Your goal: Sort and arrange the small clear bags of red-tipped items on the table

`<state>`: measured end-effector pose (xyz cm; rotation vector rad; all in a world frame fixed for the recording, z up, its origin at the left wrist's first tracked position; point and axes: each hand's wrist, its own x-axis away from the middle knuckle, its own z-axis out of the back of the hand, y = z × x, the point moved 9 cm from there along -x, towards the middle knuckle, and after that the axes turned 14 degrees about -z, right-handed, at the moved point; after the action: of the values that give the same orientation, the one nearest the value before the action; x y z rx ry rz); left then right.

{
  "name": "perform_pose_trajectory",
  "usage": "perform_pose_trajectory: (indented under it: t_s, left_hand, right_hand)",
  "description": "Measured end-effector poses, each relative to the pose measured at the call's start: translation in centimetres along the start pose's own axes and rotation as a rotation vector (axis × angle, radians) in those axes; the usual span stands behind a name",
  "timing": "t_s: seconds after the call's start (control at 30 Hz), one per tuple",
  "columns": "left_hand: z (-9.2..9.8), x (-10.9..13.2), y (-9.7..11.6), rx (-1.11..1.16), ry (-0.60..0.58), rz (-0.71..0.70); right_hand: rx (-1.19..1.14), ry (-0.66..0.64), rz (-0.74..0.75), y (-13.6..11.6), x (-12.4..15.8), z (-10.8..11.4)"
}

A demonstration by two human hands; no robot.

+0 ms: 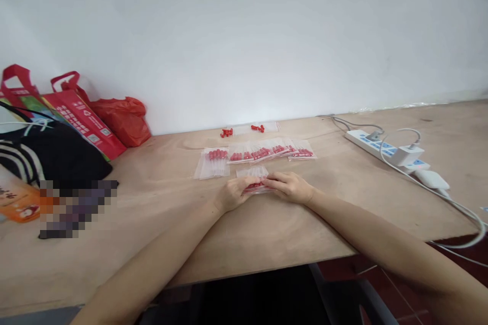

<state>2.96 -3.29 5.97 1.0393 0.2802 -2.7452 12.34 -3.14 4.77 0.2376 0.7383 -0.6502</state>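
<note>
Both my left hand [235, 194] and my right hand [288, 187] are closed on one clear plastic bag [259, 189] with red-tipped pieces in it, low over the table. My fingers meet near the middle of its lower edge and cover part of it. Behind it lies a row of overlapping clear bags [261, 153] with red-ended items, and another such bag [213, 163] is at its left. Farther back, near the wall, loose-looking red pieces [226, 133] and a second small red group [257, 128] rest by clear bags.
A white power strip [368, 143] with plugs, a white adapter [431, 180] and cables lies at the right. Red shopping bags [86, 124], a red plastic bag [124, 119] and a black bag [68, 155] stand at the left. The wooden table [160, 244] meets the wall behind.
</note>
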Motion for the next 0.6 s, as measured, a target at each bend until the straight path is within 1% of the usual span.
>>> perform_pose_trajectory:
  t_s: [0.07,0.1,0.2,0.3,0.43,0.6]
  left_hand:
    - [0.3,0.5,0.0,-0.017,-0.049,-0.004]
    - [0.6,0.8,0.1,-0.026,-0.054,-0.012]
    - [1.7,1.7,0.2,-0.055,-0.04,-0.025]
    - [2.2,2.4,0.0,-0.074,-0.028,-0.006]
    - [2.3,2.5,0.1,-0.091,-0.018,-0.012]
    - [2.3,2.1,0.8,-0.155,-0.035,-0.107]
  right_hand:
    - [0.023,-0.05,0.034,-0.3,0.1,-0.5]
    - [0.027,-0.064,0.043,-0.4,0.2,-0.6]
    - [0.028,-0.068,0.045,-0.7,0.2,-0.5]
    - [0.05,-0.056,0.008,-0.5,0.3,-0.3]
    - [0.098,-0.056,0.006,-0.4,0.7,-0.2]
    - [0.138,-0.052,0.021,-0.3,0.8,-0.1]
